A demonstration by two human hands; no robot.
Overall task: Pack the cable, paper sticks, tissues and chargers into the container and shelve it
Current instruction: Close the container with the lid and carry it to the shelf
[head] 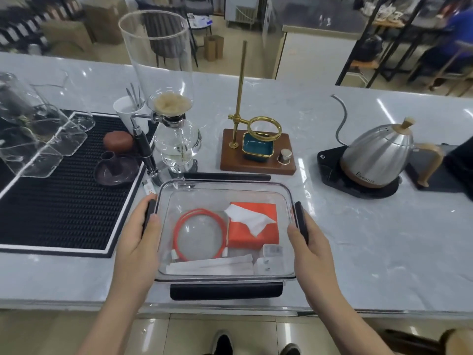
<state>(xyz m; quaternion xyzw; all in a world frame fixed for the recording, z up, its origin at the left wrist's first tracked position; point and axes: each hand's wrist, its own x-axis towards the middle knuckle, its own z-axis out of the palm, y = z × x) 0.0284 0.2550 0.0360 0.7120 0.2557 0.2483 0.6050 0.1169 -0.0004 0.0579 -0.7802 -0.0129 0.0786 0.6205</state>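
A clear lidded container [284,193] with black clips stands at the counter's near edge. Inside lie a coiled orange cable [179,226], an orange tissue pack [266,226] with a white tissue sticking out, white paper sticks [210,266] along the front, and two white chargers [268,260] in the front right corner. My left hand [139,235] grips the left side clip, thumb on the lid. My right hand [311,248] grips the right side clip the same way.
A siphon coffee maker [176,142] and a brass dripper stand on a wooden base [256,160] stand just behind the container. A black bar mat [64,201] lies to the left, a steel gooseneck kettle [378,155] to the right. A small white item [149,188] lies by the container's left rear corner.
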